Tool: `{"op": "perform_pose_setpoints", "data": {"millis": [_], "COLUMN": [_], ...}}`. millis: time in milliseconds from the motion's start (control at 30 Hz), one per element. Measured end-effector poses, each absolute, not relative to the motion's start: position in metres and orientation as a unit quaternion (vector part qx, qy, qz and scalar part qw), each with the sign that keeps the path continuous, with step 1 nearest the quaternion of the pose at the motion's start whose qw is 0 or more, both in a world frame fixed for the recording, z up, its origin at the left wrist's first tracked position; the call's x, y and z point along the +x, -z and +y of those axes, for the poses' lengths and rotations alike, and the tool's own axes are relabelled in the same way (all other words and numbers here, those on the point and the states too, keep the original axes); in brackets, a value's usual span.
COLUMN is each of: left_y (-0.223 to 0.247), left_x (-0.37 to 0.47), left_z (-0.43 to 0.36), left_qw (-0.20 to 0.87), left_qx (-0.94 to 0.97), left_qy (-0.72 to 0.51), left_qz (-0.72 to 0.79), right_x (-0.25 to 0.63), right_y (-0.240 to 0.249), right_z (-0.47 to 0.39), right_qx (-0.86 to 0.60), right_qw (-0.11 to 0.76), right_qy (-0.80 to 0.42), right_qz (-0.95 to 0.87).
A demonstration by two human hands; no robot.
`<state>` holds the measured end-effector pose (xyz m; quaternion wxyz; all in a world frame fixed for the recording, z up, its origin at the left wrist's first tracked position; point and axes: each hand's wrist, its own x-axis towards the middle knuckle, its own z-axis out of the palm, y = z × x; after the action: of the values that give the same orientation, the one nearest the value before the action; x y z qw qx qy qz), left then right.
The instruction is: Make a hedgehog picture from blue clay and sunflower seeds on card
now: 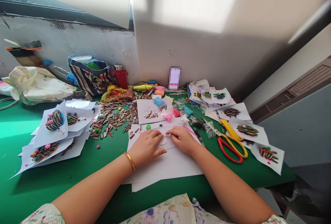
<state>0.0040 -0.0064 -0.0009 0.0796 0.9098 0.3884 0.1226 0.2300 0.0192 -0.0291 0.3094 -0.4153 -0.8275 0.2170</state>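
White paper sheets (165,172) lie in front of me on the green table. My left hand (147,146) rests on them with its fingers stretched out and holds nothing. Close on its right, my right hand (183,139) has its fingers curled in and its fingertips on the paper; whatever they may hold is too small to tell. Between both hands shows a pale round patch (163,141) beside a faint drawing. Just beyond lie a green clay lump (148,126), a small dark lump (160,125) and several loose sunflower seeds (132,135).
A seed pile (116,117) spreads at back left. Finished seed-and-clay pictures stand stacked at left (55,129) and lie at right (247,129). Scissors (230,144), a yellow cutter (229,129) and a black pen (199,137) lie right. A phone (174,78) leans on the wall.
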Motion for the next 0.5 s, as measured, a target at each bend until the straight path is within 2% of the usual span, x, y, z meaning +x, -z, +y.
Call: {"op": "perform_pose_setpoints", "data": {"millis": [500], "left_y": [0.0], "left_x": [0.0024], "left_z": [-0.0042], "left_qw": [0.077], "left_qx": [0.912], "left_qy": [-0.143], "left_qz": [0.377], "right_x": [0.2303], "right_y": [0.0273], "right_z": [0.0151], "right_qx": [-0.402], "right_qw": [0.271], "right_qy": [-0.192], "right_qz": [-0.853]}}
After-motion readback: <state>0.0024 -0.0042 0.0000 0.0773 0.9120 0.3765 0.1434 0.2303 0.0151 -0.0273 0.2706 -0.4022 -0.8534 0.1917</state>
